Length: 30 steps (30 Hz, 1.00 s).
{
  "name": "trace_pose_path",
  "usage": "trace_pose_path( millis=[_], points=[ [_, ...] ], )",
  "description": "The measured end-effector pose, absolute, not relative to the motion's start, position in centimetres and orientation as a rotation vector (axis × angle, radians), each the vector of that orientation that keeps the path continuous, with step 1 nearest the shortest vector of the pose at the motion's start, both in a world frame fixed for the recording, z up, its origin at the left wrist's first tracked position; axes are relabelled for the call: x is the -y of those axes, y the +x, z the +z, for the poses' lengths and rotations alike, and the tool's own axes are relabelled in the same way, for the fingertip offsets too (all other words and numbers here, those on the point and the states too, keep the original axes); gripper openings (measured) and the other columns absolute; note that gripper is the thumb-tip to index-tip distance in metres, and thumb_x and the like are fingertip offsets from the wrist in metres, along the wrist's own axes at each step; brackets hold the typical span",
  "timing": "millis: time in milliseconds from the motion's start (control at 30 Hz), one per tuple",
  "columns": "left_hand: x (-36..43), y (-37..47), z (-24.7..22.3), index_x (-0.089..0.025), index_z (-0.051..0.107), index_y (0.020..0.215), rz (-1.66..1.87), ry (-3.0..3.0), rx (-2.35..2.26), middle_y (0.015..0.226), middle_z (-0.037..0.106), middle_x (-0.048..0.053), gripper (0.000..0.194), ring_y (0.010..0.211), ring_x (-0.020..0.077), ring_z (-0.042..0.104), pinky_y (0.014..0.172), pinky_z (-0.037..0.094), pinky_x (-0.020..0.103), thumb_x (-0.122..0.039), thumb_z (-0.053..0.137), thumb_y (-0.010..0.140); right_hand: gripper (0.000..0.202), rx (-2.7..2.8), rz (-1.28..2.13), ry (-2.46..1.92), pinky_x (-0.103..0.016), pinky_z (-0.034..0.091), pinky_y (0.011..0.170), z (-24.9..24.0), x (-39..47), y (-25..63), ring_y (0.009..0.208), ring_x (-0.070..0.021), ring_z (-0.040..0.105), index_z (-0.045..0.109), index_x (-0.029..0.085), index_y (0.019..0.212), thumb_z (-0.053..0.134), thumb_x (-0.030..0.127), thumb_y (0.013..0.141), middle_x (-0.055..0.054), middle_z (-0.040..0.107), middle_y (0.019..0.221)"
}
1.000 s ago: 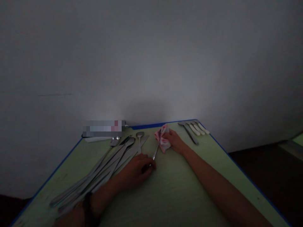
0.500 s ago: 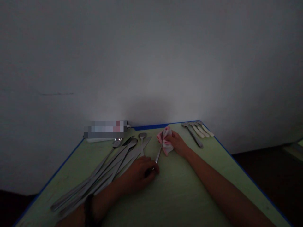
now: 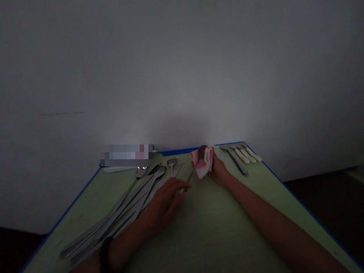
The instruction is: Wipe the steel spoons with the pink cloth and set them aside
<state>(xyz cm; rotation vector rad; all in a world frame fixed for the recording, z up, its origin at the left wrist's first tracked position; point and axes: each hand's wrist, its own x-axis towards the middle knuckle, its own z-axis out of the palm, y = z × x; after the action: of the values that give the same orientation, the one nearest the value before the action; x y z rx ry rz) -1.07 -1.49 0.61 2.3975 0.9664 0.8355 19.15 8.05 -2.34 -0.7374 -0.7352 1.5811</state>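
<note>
Spoon (image 3: pixel 202 152) with its bowl against a pink-and-white cloth (image 3: pixel 203 168), near the middle of the tabletop's (image 3: pixel 216 227) far edge. The right hand (image 3: pixel 219 171) is clamped on the cloth; the left hand's (image 3: pixel 165 199) fingers close on the spoon's handle. White-handled cutlery (image 3: pixel 250 156) and a metal-handled piece (image 3: pixel 239 162) lie by the far right corner, long metal utensils (image 3: pixel 119 208) along the left edge.
</note>
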Motion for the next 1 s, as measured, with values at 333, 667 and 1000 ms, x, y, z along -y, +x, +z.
trace_pose_path(
  millis=[333,667,1000],
  points=[
    [1.5,-0.6,0.1,-0.021,0.055,0.112,0.735,2.518,-0.958,0.105,0.059,0.008,0.025,0.099,0.0189,0.055,0.088,0.047,0.036,-0.015,0.044,0.090,0.036,0.772,1.554,-0.681,-0.027,0.045,0.073,-2.4,-8.1,19.4,0.075,-0.0139,0.057,0.062,0.019,0.080,0.064,0.054,0.070,-0.001,0.063,0.077],
    [2.0,-0.6,0.3,-0.020,0.053,0.108,0.758,2.517,-0.902,0.101,0.056,0.008,0.023,0.097,0.0189,0.053,0.085,0.047,0.035,-0.013,0.042,0.089,0.038,0.996,1.281,-0.911,-0.025,0.037,0.055,-2.7,-7.0,18.6,0.056,-0.0111,0.046,0.056,0.019,0.070,0.063,0.056,0.069,0.000,0.056,0.064],
    [1.0,-1.0,-0.5,-0.020,0.053,0.103,0.740,2.452,-1.012,0.102,0.056,0.006,0.019,0.092,0.0172,0.054,0.080,0.045,0.030,-0.014,0.043,0.087,0.045,0.900,1.401,-0.929,-0.025,0.037,0.054,-3.4,-4.9,15.3,0.056,-0.0117,0.048,0.056,0.017,0.071,0.062,0.062,0.067,-0.001,0.056,0.062]
  ],
)
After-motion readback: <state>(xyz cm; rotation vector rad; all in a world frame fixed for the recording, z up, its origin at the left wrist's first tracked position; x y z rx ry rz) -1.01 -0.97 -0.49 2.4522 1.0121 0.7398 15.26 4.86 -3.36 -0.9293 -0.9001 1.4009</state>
